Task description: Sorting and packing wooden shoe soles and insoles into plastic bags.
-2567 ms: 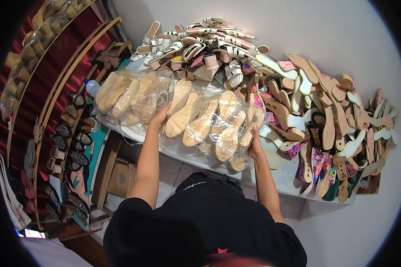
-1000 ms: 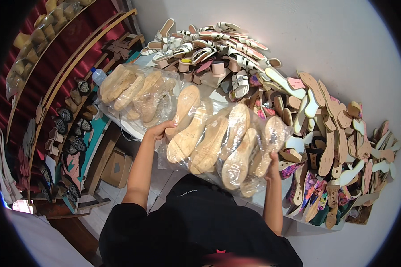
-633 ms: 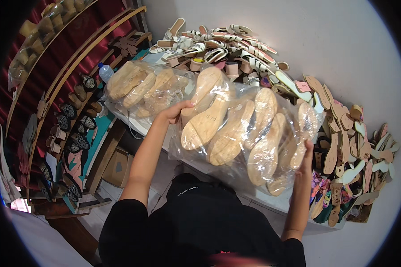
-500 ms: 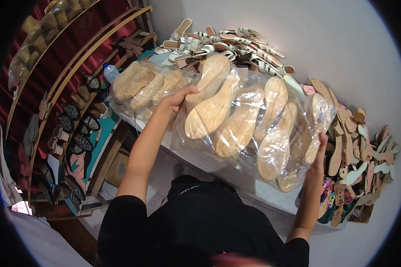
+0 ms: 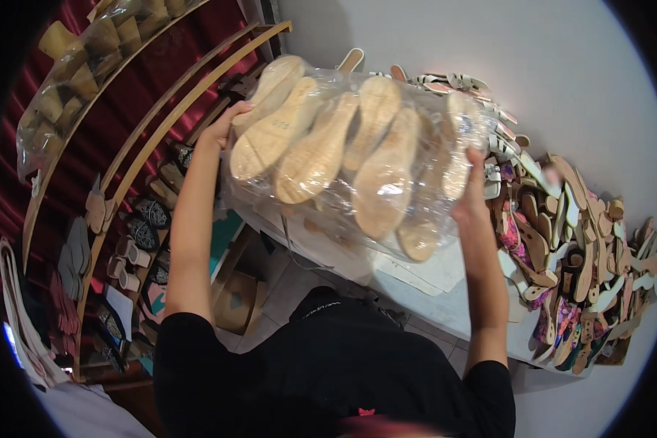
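Observation:
A large clear plastic bag filled with several pale wooden shoe soles is held up in front of me, above the table. My left hand grips its left edge, fingers closed on the plastic, the fingers partly hidden behind it. At the opposite edge my right hand has its thumb on the front, with the other fingers out of sight behind the bag. The soles lie slanted side by side; glare off the plastic blurs some. Beneath the bag, parts of other wrapped wooden pieces show indistinctly.
The white table runs along the wall. A heap of loose soles and sandals covers its right end; white sandals lie behind the bag. At left stands a wooden rack with shoes, and a cardboard box is below.
Both hands have carried the bag of wooden soles leftward and farther from me. It now covers the second bag and the bottle that showed at the left.

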The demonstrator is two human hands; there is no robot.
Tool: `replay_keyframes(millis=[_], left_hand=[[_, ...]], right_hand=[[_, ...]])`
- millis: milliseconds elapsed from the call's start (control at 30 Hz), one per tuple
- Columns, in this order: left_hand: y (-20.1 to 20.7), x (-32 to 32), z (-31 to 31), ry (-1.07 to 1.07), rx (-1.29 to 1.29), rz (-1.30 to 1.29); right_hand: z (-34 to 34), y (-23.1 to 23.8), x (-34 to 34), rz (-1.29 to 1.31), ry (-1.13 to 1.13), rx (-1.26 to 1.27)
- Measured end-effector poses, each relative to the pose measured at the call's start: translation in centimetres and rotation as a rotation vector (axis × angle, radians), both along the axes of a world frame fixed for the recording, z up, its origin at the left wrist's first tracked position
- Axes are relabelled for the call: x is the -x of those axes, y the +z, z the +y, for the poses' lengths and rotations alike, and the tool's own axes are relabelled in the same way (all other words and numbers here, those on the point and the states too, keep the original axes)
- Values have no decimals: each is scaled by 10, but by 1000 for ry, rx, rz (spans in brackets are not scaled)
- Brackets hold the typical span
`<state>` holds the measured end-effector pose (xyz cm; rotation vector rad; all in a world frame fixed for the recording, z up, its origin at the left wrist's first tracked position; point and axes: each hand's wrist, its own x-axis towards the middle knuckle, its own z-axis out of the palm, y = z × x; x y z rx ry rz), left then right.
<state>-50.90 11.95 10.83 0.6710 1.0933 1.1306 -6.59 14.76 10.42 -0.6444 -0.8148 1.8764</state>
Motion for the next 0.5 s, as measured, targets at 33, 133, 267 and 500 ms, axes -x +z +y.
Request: replay_keyframes(millis=[33,133,267,500], left_hand=[[-4,23,2,-6,0,2],[-27,76,15,-41,49,18],[-69,103,32,18,188,96],[-109,118,58,-179,287,42]], right_hand=[[8,-13,19,-12,8,-10],[13,-34,71,-1,11,28],[25,-81,104,-13,26,92],[40,-108,112,-151,149,150]])
